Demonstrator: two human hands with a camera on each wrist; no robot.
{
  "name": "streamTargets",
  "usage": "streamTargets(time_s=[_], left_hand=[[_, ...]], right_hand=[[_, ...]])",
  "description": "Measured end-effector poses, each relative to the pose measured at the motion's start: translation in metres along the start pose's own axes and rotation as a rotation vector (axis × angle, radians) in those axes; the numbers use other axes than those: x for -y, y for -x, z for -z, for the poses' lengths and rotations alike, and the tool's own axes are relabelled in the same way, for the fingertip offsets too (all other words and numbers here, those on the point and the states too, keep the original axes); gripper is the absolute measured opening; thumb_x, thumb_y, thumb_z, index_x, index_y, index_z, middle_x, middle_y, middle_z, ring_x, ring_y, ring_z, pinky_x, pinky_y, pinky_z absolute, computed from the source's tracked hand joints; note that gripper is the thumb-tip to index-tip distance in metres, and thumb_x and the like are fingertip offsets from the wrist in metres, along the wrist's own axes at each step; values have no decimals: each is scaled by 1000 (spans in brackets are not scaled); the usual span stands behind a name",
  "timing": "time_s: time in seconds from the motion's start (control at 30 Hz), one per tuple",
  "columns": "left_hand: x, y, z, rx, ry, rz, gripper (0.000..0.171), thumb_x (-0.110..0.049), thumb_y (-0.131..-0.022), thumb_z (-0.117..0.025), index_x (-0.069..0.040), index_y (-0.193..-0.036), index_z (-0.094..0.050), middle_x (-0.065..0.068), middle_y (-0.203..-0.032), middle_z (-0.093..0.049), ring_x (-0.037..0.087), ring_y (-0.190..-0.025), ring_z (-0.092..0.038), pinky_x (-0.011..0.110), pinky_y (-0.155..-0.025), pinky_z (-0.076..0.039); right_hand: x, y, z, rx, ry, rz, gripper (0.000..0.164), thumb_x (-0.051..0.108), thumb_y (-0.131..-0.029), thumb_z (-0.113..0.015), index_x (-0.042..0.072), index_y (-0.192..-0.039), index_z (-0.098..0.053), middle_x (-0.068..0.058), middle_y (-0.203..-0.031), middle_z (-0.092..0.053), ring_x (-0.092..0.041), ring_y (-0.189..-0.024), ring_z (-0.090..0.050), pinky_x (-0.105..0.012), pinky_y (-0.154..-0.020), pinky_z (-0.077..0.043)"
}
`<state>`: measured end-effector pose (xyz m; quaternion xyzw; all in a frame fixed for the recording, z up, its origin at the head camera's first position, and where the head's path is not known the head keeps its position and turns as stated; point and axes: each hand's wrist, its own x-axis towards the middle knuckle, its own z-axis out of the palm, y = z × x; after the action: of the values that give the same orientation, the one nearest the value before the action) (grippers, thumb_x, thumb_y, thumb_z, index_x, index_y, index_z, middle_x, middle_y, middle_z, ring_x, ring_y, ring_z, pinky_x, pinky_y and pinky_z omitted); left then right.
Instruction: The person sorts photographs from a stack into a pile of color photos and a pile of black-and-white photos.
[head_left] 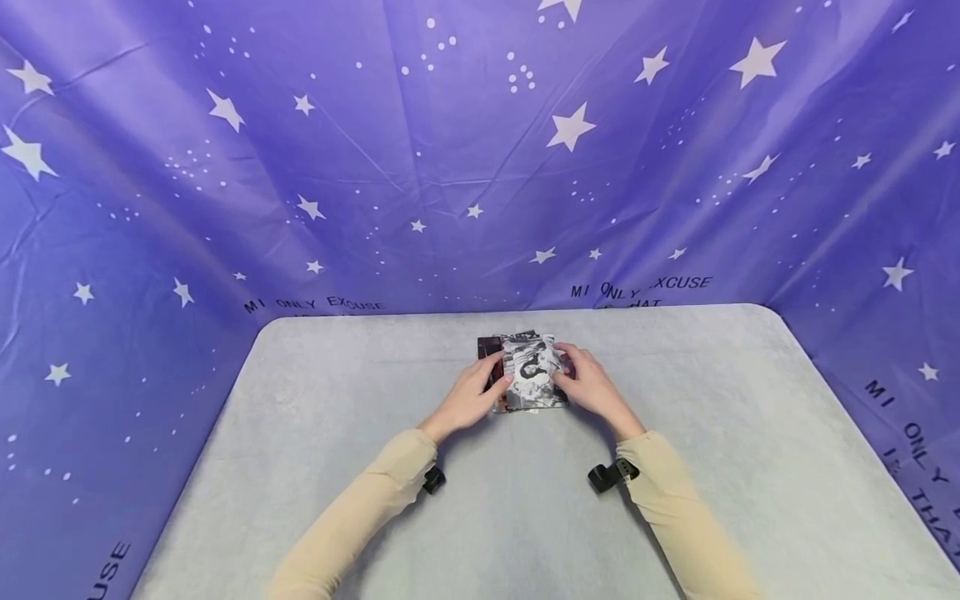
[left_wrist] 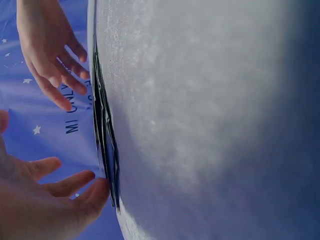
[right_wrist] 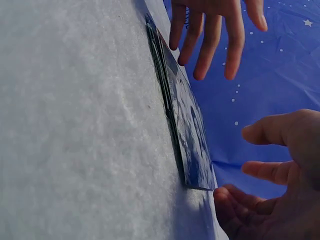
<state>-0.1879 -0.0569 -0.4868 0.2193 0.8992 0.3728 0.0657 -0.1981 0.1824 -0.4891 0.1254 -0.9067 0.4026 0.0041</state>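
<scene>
A loose, uneven stack of photo prints (head_left: 536,375) lies flat on the table, a black-and-white picture on top and a darker print showing at its left. Over the left side rests my left hand (head_left: 472,395), its fingers spread and loosely bent. My right hand (head_left: 591,385) is at the right side, fingers apart in the same relaxed way. A fingertip of the right hand (right_wrist: 272,185) meets or nearly meets the top print's corner in the right wrist view. Seen edge-on in the left wrist view, the prints (left_wrist: 104,135) fan slightly apart, beside the left hand's fingertips.
The table (head_left: 315,400) has a pale grey cloth-like surface with rounded far corners. A purple curtain (head_left: 450,150) with white stars and lettering encloses the back and both sides. Black wrist straps (head_left: 613,475) sit at the beige sleeves.
</scene>
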Motion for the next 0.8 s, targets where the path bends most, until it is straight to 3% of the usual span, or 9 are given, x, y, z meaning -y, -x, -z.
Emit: streamTargets(time_s=[0.27,0.5,0.8], left_hand=[[0,-9,-6,33,14,24,58,-43,-103,-35,-8,-150,-32,13,-150,-37,34,-136,-32,49,-112,-25],[3,-14,-7,14,48,2,55,-39,-104,-34,-4,-147,-37,15,-147,-41,34,-134,-35,48,-113,-23],[8,-17,-7,-82,252,-6,42,-26,-104,-41,-1,-136,-48,18,-129,-56,29,-112,-56,41,-95,-46]], right_hand=[[-4,-1,-6,35,18,-69,61,17,-84,-66,-3,-138,-45,-24,-110,-52,-36,-98,-50,-54,-87,-44],[-8,-5,-10,16,-95,-90,60,11,-81,-69,-3,-136,-48,-21,-105,-54,-31,-91,-51,-47,-85,-44],[-7,-1,-10,-38,-288,-154,56,-4,-80,-67,-11,-132,-49,-24,-110,-51,-18,-78,-53,-25,-71,-45]])
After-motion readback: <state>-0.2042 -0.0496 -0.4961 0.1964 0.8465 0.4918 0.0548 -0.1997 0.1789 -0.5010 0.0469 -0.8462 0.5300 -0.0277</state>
